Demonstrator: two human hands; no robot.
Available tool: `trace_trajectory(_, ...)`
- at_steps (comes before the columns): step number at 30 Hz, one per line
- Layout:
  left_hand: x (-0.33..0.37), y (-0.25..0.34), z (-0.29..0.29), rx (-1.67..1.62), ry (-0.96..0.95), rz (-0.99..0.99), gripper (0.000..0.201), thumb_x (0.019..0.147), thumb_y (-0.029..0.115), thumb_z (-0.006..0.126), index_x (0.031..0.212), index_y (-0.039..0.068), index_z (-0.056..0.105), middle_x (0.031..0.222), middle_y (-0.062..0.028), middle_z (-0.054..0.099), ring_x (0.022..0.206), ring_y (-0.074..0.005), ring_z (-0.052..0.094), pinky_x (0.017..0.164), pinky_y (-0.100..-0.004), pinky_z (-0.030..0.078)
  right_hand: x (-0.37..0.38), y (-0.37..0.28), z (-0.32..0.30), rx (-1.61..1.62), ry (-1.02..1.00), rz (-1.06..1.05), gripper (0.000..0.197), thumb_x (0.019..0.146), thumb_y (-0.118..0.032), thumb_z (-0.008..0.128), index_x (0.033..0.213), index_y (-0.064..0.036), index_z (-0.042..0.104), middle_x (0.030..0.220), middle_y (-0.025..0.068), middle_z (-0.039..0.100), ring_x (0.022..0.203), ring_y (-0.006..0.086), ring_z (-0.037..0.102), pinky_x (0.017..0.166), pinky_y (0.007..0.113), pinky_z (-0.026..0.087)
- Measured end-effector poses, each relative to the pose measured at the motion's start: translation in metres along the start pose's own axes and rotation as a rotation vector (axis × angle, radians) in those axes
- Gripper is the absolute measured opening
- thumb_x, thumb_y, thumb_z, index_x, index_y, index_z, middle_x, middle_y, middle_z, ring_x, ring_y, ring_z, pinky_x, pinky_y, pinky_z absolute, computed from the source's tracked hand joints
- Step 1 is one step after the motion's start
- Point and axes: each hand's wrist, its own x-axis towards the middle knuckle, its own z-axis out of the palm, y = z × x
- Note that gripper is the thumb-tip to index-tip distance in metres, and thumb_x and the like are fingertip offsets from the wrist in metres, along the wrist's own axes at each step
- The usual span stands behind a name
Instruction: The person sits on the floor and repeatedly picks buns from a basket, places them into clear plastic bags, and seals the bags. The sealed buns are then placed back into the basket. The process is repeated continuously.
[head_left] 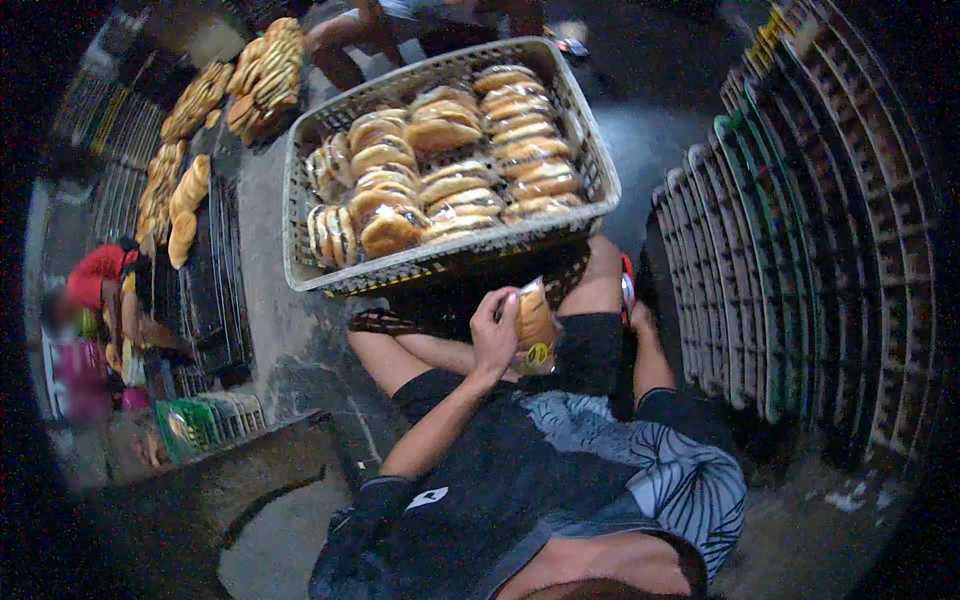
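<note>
The right side is closed off by tall stacks of ribbed crates, mostly pale or grey with green among them. Ahead, a pale slatted basket is filled with rows of clear-wrapped buns, and its near wall is set between those buns and the lap. On the left, dark metal racks and heaps of loaves are seen, and beyond them a co-worker in a red top is bent over (the figure is blurred).

Below the basket, the lap is framed by two bent legs. There, one bread packet is held up by the left hand, its upper left edge pinched between thumb and fingers. The packet's long axis is pointed away from the body, tilted slightly; its far end is directed at the basket. The right hand is lowered outside the right knee, just beside a small red and silver object; whether that is gripped cannot be told. A round yellow label is carried at the packet's near end.
</note>
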Motion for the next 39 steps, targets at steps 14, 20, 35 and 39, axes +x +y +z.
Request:
trace_trajectory(14, -0.001, -0.023, -0.058, 0.200, 0.379, 0.322, 0.015, 0.085, 0.011, 0.051, 0.087, -0.001, 0.060, 0.085, -0.0124, 0.056, 0.077, -0.0259, 0.055, 0.071, -0.0317, 0.045, -0.112, -0.148, -0.125, 0.378, -0.639, -0.415, 0.032, 0.091, -0.030, 0.046, 0.098, -0.0022, 0.060, 0.092, 0.0093, 0.062, 0.082, 0.0218, 0.057, 0.077, 0.034, 0.045)
trace_trajectory(20, 0.007, -0.009, -0.050, 0.253, 0.201, 0.753, 0.013, 0.083, 0.015, 0.055, 0.086, 0.003, 0.059, 0.083, -0.0122, 0.055, 0.073, -0.0268, 0.055, 0.064, -0.0342, 0.046, -0.233, -0.350, -0.206, 0.571, -0.770, -1.320, 0.022, 0.084, -0.021, 0.053, 0.089, 0.0004, 0.057, 0.113, 0.0152, 0.054, 0.103, 0.0200, 0.051, 0.088, 0.030, 0.038)
trace_trajectory(35, 0.144, 0.035, -0.083, -0.078, 0.403, 0.341, 0.027, 0.091, 0.025, 0.048, 0.082, 0.001, 0.056, 0.078, -0.0076, 0.057, 0.079, -0.0160, 0.052, 0.074, -0.0301, 0.042, -0.206, -0.399, -0.146, 0.706, -0.570, -0.869, 0.044, 0.077, -0.023, 0.068, 0.109, 0.0048, 0.055, 0.102, 0.0095, 0.062, 0.091, 0.0150, 0.058, 0.082, 0.029, 0.046)
trace_trajectory(39, 0.252, 0.030, -0.074, 0.365, 0.467, 1.122, 0.026, 0.085, 0.029, 0.055, 0.091, 0.004, 0.057, 0.091, -0.0137, 0.057, 0.085, -0.0311, 0.055, 0.078, -0.0367, 0.043, -0.187, -0.352, -0.174, 1.001, -0.621, -0.633, 0.045, 0.086, -0.020, 0.057, 0.123, 0.0019, 0.043, 0.109, 0.0126, 0.058, 0.093, 0.0169, 0.059, 0.076, 0.026, 0.048)
